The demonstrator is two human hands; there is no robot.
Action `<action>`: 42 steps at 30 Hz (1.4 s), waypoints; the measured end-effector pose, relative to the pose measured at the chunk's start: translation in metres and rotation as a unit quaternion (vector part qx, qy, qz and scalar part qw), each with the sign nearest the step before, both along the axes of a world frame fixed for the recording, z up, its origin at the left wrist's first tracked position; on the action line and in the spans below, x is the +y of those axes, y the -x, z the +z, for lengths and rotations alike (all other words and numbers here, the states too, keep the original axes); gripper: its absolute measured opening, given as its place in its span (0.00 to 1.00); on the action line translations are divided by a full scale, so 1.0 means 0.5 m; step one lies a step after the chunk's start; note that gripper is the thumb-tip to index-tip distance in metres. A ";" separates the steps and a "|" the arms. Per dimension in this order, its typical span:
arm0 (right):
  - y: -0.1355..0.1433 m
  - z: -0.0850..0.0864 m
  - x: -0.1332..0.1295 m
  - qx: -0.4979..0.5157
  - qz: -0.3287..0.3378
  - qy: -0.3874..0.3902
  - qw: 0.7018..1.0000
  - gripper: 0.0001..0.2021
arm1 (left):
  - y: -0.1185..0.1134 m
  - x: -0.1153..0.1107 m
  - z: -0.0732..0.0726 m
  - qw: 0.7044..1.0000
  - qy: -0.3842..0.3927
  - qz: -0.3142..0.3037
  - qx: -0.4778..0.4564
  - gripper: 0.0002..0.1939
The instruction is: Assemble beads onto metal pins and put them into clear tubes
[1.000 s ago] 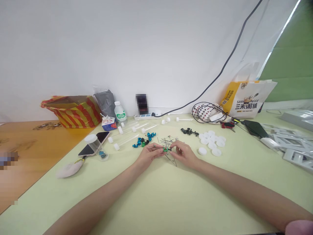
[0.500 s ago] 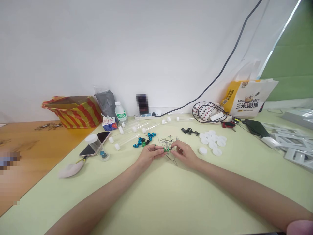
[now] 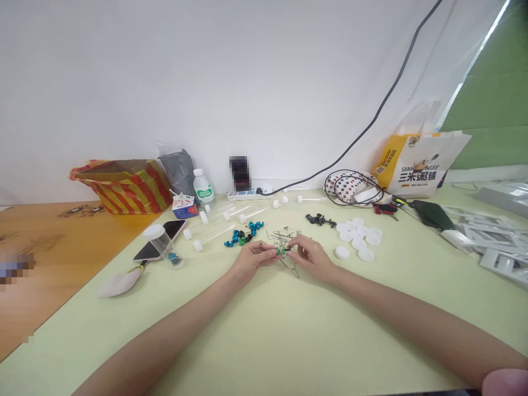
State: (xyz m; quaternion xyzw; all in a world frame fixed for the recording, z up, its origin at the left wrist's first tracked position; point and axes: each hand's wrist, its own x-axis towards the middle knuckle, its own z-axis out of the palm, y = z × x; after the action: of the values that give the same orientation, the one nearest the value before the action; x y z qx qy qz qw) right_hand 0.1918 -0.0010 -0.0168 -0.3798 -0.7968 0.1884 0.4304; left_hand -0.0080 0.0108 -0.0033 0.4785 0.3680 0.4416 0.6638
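Near the middle of the table, my left hand is closed on a small green part by its fingertips. My right hand pinches a small dark piece at the green part's right end. Thin metal pins lie scattered behind and beneath my fingers. Left of them is a cluster of blue parts mixed with black and green ones. Black parts lie behind my right hand, and several white round caps are to its right.
Clear tubes with white caps lie at the back left. A phone, a clear jar and a bottle are on the left. White frames and a dark phone lie right.
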 end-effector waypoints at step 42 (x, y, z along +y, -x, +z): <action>0.000 -0.001 0.000 -0.001 0.003 -0.007 1.000 0.07 | 0.000 0.000 0.002 1.000 -0.002 -0.010 0.004 0.12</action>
State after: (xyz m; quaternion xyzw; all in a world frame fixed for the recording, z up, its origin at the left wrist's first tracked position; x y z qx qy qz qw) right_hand 0.1920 -0.0009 -0.0171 -0.3746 -0.7997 0.1838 0.4317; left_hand -0.0082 0.0110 -0.0021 0.4852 0.3647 0.4336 0.6660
